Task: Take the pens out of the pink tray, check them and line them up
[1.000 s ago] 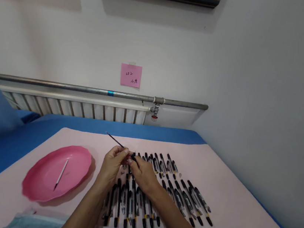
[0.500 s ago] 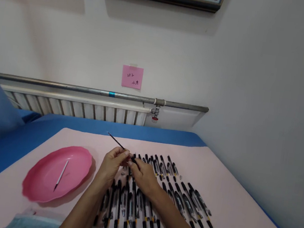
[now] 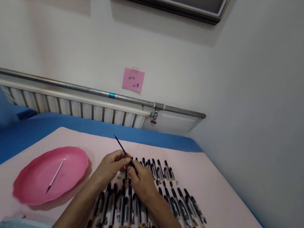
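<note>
1. From where I stand, both hands meet above the table [image 3: 233,222], the left hand [image 3: 113,166] pinching a thin dark rod [image 3: 120,144] that slants up and away from the fingers.
2. The right hand [image 3: 141,182] grasps a black end piece [image 3: 132,164] lower on that line; whether the two are joined, I can't tell, since fingers cover the meeting point.
3. The step in hand looks like fine two-handed work at that spot; I'd say it calls for a light pinch and good alignment.
4. Black-ended pens [image 3: 113,208] lie in rows beneath and beside the forearms, with more pens at the far side and to the right.
5. Small silvery bits [image 3: 118,218] lie among them, easily nudged, I'd guess; the right forearm hides part of the rows.
6. Off to the left, apart from the hands, a pink dish [image 3: 34,177] holds a white stick [image 3: 55,175] with a dark tip.
</note>
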Demonstrator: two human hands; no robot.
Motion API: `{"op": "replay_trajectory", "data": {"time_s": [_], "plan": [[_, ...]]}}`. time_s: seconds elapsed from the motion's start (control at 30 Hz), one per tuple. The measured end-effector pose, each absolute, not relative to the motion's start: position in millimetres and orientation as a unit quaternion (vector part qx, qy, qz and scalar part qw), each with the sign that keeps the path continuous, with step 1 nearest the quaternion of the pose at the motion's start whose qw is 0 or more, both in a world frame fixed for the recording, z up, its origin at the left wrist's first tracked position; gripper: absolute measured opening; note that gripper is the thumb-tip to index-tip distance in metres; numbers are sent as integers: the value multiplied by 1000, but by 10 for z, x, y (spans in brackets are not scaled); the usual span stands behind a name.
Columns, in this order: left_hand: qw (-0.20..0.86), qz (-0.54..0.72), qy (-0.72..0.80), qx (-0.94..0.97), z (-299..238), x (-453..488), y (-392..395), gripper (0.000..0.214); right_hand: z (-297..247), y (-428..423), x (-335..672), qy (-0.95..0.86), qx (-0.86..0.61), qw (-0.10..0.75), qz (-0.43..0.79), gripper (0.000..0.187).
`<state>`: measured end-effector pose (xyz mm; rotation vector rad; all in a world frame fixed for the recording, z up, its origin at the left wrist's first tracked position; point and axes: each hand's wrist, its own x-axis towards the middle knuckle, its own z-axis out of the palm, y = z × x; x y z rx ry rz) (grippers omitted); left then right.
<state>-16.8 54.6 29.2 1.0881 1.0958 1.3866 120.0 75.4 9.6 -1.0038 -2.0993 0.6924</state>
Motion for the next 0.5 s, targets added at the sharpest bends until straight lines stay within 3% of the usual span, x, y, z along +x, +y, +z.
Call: {"op": "replay_trajectory", "data": {"time_s": [0.1,0.23,0.4,0.5], "plan": [[497,579,465,449,360,-190,510,33,94,778,1215,-792,-396,377,271,25],[463,569,509,450,322,-286,530,28,102,803,1243,-764,-407,411,287,26],[288,416,642,576,2,-323,631,5,116,797,1252,-748,-395,428,318,24],[252,370,656,608,-130,-252,636,7,131,785,1248,-734,-389,441,339,24]]}}
